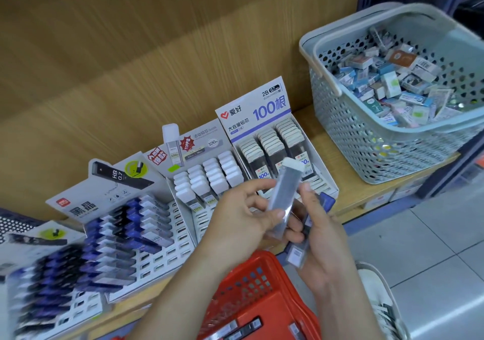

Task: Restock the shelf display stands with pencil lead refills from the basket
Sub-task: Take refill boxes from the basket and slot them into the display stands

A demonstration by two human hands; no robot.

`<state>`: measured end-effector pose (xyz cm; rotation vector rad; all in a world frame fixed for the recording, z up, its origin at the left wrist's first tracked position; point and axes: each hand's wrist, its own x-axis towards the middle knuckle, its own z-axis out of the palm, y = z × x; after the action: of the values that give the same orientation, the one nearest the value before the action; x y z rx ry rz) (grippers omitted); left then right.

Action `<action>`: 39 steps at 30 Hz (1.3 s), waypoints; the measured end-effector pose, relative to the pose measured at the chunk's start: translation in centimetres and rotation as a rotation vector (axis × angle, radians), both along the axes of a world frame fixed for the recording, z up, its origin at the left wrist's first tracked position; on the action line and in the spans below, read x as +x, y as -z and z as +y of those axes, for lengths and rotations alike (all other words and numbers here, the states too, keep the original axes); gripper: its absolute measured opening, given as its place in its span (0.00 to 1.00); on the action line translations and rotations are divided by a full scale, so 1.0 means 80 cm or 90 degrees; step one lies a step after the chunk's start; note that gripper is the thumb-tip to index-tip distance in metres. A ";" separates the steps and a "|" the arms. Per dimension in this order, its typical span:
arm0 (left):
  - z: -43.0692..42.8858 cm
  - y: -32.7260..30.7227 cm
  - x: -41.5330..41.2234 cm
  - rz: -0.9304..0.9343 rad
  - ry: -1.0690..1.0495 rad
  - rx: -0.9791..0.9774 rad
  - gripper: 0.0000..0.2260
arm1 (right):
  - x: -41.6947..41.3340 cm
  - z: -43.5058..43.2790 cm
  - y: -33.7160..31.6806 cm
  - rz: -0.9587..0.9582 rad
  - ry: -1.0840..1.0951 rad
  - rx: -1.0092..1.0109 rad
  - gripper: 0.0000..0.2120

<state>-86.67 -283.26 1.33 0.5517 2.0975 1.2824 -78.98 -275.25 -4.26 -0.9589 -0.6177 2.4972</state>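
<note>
Now wood shelf (351, 182) w/ stands (262, 119), tiled floor (432, 235), L grip (243, 221) pinching white-capped refill (284, 195), R grip (324, 242) clutching refills (297, 256)

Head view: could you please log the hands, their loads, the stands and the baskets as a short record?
left hand: pinches a white-capped refill case
right hand: grips several more refill cases
stands: 2B 0.7 stand, white-cap stand, HB 0.7 stand, side by side on the wooden shelf
red basket: below the hands, a few loose cases inside
grey basket: on the shelf's right end, full of small boxes
</note>
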 end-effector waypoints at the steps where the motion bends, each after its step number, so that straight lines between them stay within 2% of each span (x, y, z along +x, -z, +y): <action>1: -0.001 -0.001 -0.002 -0.020 -0.023 0.018 0.19 | 0.002 0.000 -0.002 0.036 -0.011 0.003 0.13; 4: -0.008 -0.003 -0.005 -0.058 -0.040 0.044 0.19 | 0.002 -0.002 -0.003 0.068 -0.025 0.006 0.17; 6: -0.015 0.000 -0.009 -0.007 -0.022 0.026 0.21 | 0.000 -0.002 -0.002 0.058 0.002 -0.026 0.20; 10: -0.028 0.016 -0.011 0.213 0.028 -0.015 0.21 | -0.001 0.002 -0.006 0.044 0.048 -0.011 0.22; 13: -0.030 0.025 0.001 0.475 0.030 0.013 0.17 | -0.004 -0.002 -0.009 0.018 0.062 -0.013 0.15; 15: -0.028 0.034 0.010 0.593 0.059 0.045 0.16 | -0.007 -0.008 -0.009 0.023 0.025 -0.020 0.10; 19: -0.023 0.033 0.020 0.567 0.127 0.034 0.23 | -0.006 -0.009 -0.004 0.052 -0.032 -0.048 0.09; 22: -0.022 0.011 0.012 0.394 0.100 0.021 0.25 | 0.000 -0.003 0.000 0.010 -0.037 0.008 0.14; 23: -0.018 0.002 0.007 0.347 0.065 0.010 0.25 | 0.002 -0.002 -0.001 0.003 -0.055 0.039 0.16; 25: -0.005 -0.014 -0.005 0.296 0.031 -0.026 0.16 | 0.005 -0.003 -0.005 0.003 -0.106 0.104 0.16; 26: 0.002 -0.020 -0.012 0.264 0.051 -0.046 0.12 | 0.007 -0.003 -0.009 0.013 -0.133 0.129 0.13; 28: 0.014 -0.030 -0.027 0.183 0.128 -0.089 0.11 | 0.010 -0.001 -0.019 0.029 -0.202 0.181 0.09; 30: 0.022 -0.038 -0.041 0.184 0.204 -0.164 0.07 | 0.013 0.000 -0.022 0.012 -0.273 0.248 0.11; 32: 0.027 -0.046 -0.051 0.209 0.232 -0.197 0.03 | 0.011 0.001 -0.017 -0.020 -0.254 0.252 0.11; 33: 0.029 -0.048 -0.055 0.206 0.212 -0.181 0.03 | 0.008 0.002 -0.009 -0.041 -0.203 0.225 0.11; 35: 0.033 -0.050 -0.065 0.224 0.111 -0.129 0.04 | 0.006 0.011 0.010 -0.073 -0.044 0.093 0.08; 37: 0.037 -0.044 -0.073 0.261 0.009 -0.068 0.05 | 0.011 0.024 0.025 0.006 0.098 -0.090 0.04; 39: 0.044 -0.029 -0.077 0.316 -0.032 -0.036 0.05 | 0.018 0.032 0.031 0.112 0.185 -0.223 0.12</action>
<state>-92.85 -279.73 3.63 0.8679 2.5527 1.1966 -77.53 -272.66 -6.76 -0.8592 0.0184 2.4286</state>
